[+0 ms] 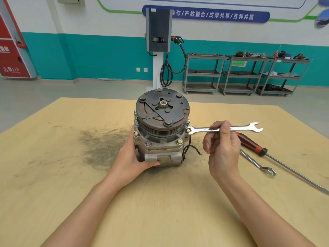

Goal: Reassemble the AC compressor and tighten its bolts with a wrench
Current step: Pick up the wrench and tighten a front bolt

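Note:
The AC compressor stands upright on the wooden table, its rusty clutch plate facing up. Several brass-coloured bolts sit around its flange. My left hand grips the lower left side of the housing, thumb across the front. My right hand pinches the shaft of a silver combination wrench. The wrench lies level, its ring end seated over the bolt on the right of the flange and its open end pointing right.
A red-and-black-handled screwdriver with a long shaft and a second silver wrench lie on the table to the right. A dark greasy smear marks the wood left of the compressor. Grey shelf carts stand at the far wall.

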Motion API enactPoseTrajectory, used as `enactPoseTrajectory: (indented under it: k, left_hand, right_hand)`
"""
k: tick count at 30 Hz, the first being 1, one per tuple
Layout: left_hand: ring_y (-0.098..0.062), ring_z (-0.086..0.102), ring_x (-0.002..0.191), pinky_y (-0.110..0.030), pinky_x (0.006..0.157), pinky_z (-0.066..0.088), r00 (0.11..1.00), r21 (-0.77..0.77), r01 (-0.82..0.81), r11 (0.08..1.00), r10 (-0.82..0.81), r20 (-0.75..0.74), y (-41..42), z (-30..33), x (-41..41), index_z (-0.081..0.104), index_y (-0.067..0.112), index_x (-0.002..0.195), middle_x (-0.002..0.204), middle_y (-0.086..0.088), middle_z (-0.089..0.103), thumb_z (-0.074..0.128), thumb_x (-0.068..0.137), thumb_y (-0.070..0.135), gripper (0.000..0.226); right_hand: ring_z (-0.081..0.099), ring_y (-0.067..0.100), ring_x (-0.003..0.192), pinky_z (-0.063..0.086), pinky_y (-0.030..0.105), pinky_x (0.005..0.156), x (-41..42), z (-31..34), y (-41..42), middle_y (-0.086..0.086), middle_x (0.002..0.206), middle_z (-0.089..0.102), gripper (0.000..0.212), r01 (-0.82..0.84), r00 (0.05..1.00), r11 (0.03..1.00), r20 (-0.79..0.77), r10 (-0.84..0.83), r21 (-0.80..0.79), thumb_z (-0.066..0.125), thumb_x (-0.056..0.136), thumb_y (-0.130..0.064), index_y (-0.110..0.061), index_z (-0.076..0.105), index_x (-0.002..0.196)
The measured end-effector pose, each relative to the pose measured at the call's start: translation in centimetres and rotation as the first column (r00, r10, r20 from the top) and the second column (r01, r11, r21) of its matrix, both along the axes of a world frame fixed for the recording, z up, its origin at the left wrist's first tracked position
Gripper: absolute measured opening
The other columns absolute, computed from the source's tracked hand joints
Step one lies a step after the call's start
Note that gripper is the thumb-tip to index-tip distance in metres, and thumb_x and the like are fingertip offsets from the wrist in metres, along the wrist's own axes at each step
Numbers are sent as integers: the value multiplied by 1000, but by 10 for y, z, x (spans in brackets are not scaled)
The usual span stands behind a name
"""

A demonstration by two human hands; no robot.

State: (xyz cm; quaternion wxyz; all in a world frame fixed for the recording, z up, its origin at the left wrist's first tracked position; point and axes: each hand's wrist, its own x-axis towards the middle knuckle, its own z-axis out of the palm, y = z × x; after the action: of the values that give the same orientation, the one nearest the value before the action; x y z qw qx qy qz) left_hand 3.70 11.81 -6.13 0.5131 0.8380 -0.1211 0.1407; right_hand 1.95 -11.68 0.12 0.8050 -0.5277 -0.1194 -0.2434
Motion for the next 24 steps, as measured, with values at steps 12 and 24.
enactPoseTrajectory:
  k: [12, 24]
  left_hand:
    - [29, 46, 105, 6, 78, 36, 1000, 7, 7, 1000, -7, 18, -1, 0, -1, 35, 22, 140, 110, 52, 51, 93, 58, 33, 100]
    - [33, 43, 104, 8, 77, 34, 1000, 20, -8, 1000, 8, -2, -1, 3, -2, 35, 22, 139, 108, 55, 48, 91, 57, 40, 101]
  right_hand:
    - [41, 13, 43, 31, 21, 41, 19, 18, -11, 3, 49, 50, 36, -264, 947, 964, -184, 264, 30, 32, 105, -32, -14, 50, 80]
    - [33, 12, 40, 28, 21, 40, 43, 29, -6, 0, 45, 41, 41, -387, 890, 922, -262, 372, -5, 33, 106, -31, -16, 51, 73]
